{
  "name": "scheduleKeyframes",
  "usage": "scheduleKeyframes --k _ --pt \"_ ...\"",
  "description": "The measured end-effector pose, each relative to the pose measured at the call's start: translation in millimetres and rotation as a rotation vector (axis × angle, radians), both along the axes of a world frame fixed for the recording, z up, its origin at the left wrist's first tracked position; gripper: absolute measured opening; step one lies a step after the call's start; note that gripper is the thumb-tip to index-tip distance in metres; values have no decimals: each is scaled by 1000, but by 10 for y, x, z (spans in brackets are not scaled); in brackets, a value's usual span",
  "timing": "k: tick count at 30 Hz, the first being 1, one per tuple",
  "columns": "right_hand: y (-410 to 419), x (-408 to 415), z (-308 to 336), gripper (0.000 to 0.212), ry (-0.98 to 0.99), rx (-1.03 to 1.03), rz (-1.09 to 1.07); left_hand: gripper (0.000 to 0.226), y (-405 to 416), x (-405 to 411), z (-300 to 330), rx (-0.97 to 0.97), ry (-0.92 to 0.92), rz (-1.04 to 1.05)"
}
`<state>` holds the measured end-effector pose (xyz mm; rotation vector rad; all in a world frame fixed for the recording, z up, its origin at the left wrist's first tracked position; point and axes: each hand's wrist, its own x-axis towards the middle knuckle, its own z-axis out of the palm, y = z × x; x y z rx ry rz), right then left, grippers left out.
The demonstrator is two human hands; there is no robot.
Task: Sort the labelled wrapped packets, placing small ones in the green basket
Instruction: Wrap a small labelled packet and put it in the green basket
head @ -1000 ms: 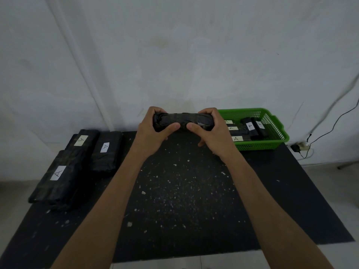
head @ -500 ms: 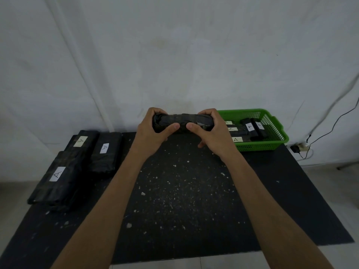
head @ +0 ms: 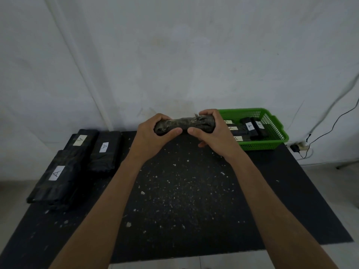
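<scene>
I hold a black wrapped packet level above the far middle of the black table. My left hand grips its left end and my right hand grips its right end, thumbs on the near side. Its label does not show. The green basket stands at the far right with several small labelled packets inside. On the left side lie three large black packets with white "A" labels.
White crumbs are scattered over the middle of the table. A white wall stands close behind it. A black cable and a plug lie on the floor at the right beyond the table's edge.
The packet has turned slightly in my hands, showing a greyer, crinkled side. Both hands stay in nearly the same place.
</scene>
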<state>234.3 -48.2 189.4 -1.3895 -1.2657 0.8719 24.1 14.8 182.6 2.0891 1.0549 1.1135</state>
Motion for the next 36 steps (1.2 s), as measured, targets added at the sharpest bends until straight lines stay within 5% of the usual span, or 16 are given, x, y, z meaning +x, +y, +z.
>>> scheduleKeyframes --k 14,19,27,31,36 --pt "30 -45 11 50 24 6 -55 41 -17 8 61 -171 14 12" --pt "-6 -15 -7 58 62 -64 83 40 -20 30 81 -312 9 89" --pt "12 -21 -18 48 141 -36 -20 31 -52 32 82 -305 -59 -26" --pt "14 -28 34 33 205 -12 -34 26 12 7 55 -234 87 -7" --pt "0 -46 57 44 143 56 -51 39 -22 118 100 -302 165 -48"
